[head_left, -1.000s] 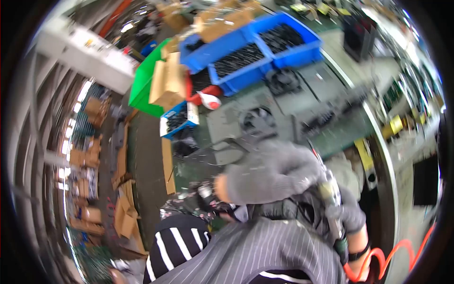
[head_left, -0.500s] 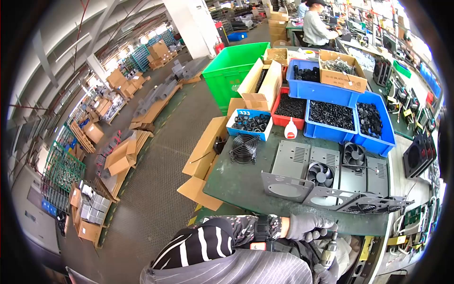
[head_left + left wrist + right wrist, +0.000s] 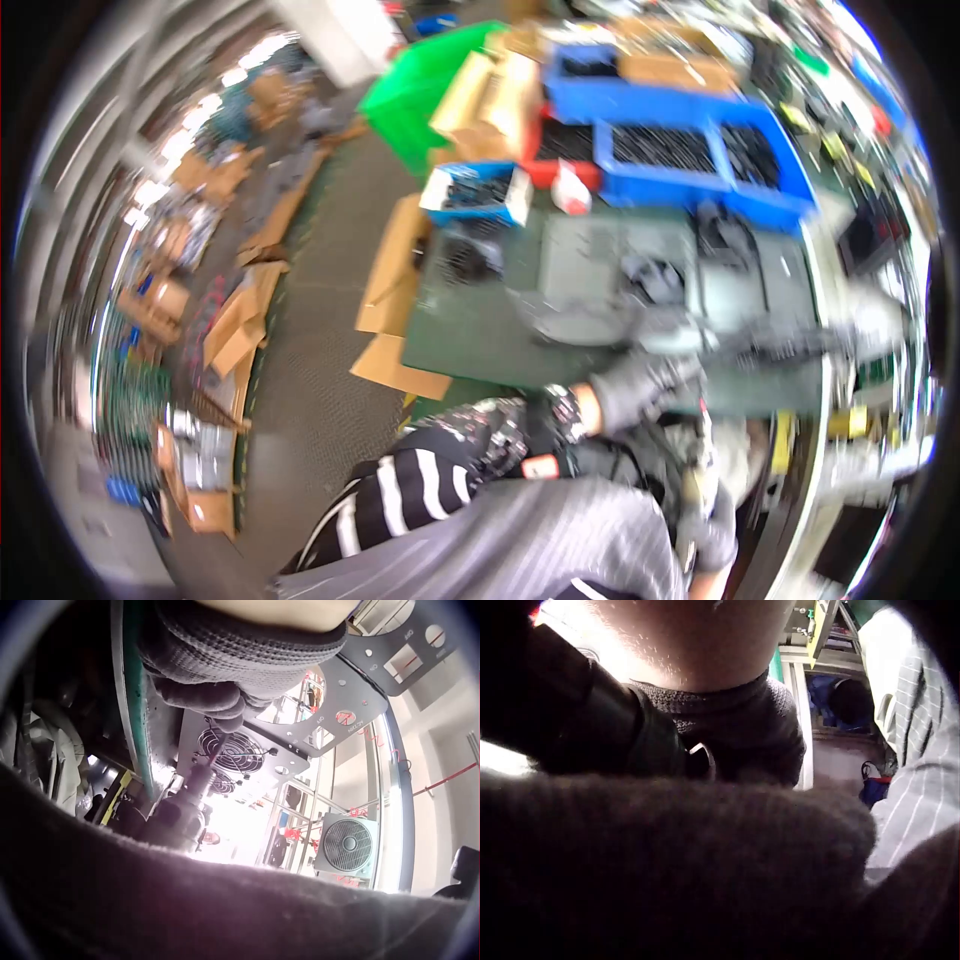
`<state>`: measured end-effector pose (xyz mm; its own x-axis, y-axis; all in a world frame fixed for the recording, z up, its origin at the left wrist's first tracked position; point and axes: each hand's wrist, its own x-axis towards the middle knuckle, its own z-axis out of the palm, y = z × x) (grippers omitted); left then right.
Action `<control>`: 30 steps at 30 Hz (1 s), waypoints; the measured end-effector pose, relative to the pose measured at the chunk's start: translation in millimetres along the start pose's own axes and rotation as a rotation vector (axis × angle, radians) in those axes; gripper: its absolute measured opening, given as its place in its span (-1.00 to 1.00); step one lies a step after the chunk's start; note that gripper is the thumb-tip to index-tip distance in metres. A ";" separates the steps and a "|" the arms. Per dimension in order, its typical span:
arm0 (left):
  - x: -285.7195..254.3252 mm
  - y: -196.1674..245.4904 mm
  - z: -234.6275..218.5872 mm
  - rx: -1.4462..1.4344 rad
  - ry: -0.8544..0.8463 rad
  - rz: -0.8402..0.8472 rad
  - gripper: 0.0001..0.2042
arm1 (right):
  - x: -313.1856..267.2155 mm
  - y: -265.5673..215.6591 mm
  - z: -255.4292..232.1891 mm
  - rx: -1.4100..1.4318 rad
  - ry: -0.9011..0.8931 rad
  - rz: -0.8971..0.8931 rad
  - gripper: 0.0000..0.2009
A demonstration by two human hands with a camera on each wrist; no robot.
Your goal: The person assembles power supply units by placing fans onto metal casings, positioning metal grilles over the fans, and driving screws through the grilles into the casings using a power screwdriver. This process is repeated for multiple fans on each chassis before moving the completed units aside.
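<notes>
My gloved right hand (image 3: 715,538) grips a power screwdriver (image 3: 703,478) whose bit points up and away from me. In the right wrist view the dark tool body (image 3: 607,712) runs beside the glove (image 3: 769,731). My gloved left hand (image 3: 635,390) is just beyond the bit, in front of the panels. Its bent fingers (image 3: 191,696) meet the tip of the bit (image 3: 217,755) in the left wrist view; I cannot tell whether they pinch something small there. Grey metal panels (image 3: 580,255) stand on the table, with black fans (image 3: 655,280) at them.
Blue bins (image 3: 650,185) of small black parts line the table's far side. Beside them are a red bin (image 3: 545,175), a white bottle (image 3: 571,190) and a small blue box (image 3: 435,200). A black fan grille (image 3: 470,255) lies left. Cardboard (image 3: 385,275) edges the green table (image 3: 460,335).
My head view has swung twice, lastly tilting so the table sits higher. The left hand has drawn from over my lap to the bit's tip. The right hand keeps its grip on the power screwdriver.
</notes>
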<state>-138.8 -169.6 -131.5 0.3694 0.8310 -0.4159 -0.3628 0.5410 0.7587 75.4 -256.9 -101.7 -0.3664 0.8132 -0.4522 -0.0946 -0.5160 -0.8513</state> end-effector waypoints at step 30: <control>6.4 16.7 17.8 0.426 -0.046 -0.022 -0.68 | 1.5 24.1 -27.6 0.063 -0.231 -0.093 -0.40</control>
<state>-127.2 -157.6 -112.7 0.4143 0.8082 -0.4185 0.0276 0.4484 0.8934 98.2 -260.7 -130.3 -0.5546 0.7786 -0.2936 -0.1929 -0.4636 -0.8648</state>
